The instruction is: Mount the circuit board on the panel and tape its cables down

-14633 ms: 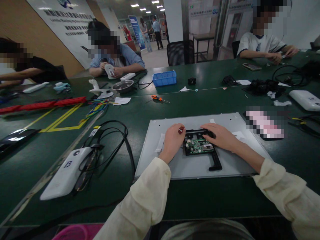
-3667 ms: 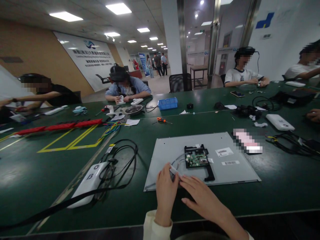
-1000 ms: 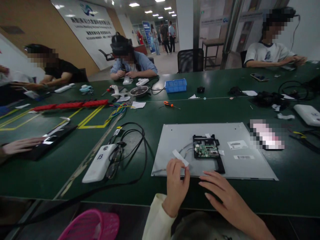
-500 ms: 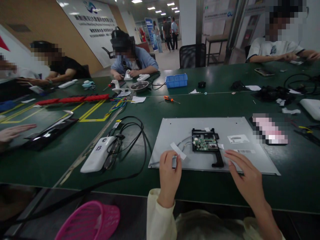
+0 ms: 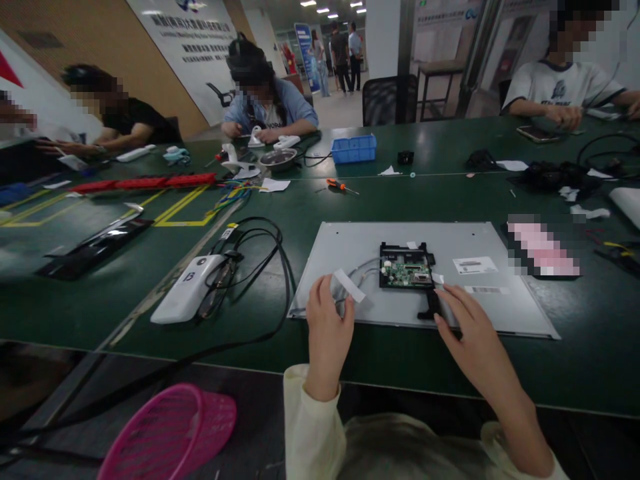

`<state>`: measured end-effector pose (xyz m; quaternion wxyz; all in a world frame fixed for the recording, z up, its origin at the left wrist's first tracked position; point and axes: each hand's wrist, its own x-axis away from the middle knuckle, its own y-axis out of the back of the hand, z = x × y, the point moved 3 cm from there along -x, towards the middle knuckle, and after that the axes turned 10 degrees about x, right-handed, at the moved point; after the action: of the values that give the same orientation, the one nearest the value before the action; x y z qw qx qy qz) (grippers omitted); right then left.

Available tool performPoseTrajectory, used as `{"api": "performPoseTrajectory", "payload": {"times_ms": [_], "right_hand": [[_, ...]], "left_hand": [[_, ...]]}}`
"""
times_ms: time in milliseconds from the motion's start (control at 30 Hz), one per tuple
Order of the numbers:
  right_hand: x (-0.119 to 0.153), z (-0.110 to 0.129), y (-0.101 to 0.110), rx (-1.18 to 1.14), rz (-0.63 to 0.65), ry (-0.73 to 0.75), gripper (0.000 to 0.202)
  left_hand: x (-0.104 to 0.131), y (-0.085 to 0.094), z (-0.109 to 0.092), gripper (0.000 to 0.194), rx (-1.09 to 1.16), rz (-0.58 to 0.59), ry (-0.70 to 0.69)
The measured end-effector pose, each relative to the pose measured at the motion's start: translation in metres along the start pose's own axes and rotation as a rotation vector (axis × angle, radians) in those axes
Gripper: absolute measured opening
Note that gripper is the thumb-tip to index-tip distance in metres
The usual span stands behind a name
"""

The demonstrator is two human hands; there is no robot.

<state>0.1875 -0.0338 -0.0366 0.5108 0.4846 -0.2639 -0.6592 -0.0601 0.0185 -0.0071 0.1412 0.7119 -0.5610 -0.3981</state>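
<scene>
A grey flat panel (image 5: pixel 320 257) lies on the green table before me, with a black bracket (image 5: pixel 428 308) and a green circuit board (image 5: pixel 407 273) on it. Grey cables (image 5: pixel 367 269) run from the board toward the panel's left side. Over them slants a strip of white tape (image 5: pixel 349 285). My left hand (image 5: pixel 327 330) is beside the strip, fingers curved and thumb apart; whether its fingertips touch strip or cable is unclear. My right hand (image 5: pixel 470 330) is open at the bracket's right leg, its fingertips near a small white tape piece (image 5: pixel 438 279).
Left of the panel are a white power bank (image 5: pixel 187 288) and looped black cables (image 5: pixel 280 243). A phone with a pink screen (image 5: pixel 543 247) lies at the right. Farther back are an orange screwdriver (image 5: pixel 343 186) and a blue basket (image 5: pixel 354 149). Below is a pink basket (image 5: pixel 193 427). Co-workers sit around the table.
My right hand has moved left to the bracket's leg. The fingers of my left hand have parted a little from the thumb. The co-worker's hand at the left edge has gone from view.
</scene>
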Motion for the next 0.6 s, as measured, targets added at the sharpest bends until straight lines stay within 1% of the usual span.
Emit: {"api": "performPoseTrajectory", "payload": {"times_ms": [167,300,367,500,600], "right_hand": [[-0.0001,-0.0014,-0.0018,0.022,0.012,0.015,0.045],[-0.0003,-0.0023,-0.0026,0.036,0.021,0.019,0.046],[-0.0002,-0.002,-0.0024,0.043,0.026,0.022,0.047],[-0.0001,-0.0005,0.0,0.054,0.038,0.024,0.048],[0.0,-0.0001,0.0011,0.054,0.05,0.024,0.049]], "left_hand": [[0.0028,-0.0031,0.0005,0.046,-0.111,0.037,-0.019],[0.0044,-0.0046,-0.0005,0.041,-0.184,0.087,0.031],[0.0057,-0.0039,-0.0005,0.04,-0.216,0.074,0.058],[0.009,-0.001,0.0019,0.038,-0.251,0.005,0.073],[0.0106,0.0,0.0038,0.035,-0.253,0.002,0.069]]}}
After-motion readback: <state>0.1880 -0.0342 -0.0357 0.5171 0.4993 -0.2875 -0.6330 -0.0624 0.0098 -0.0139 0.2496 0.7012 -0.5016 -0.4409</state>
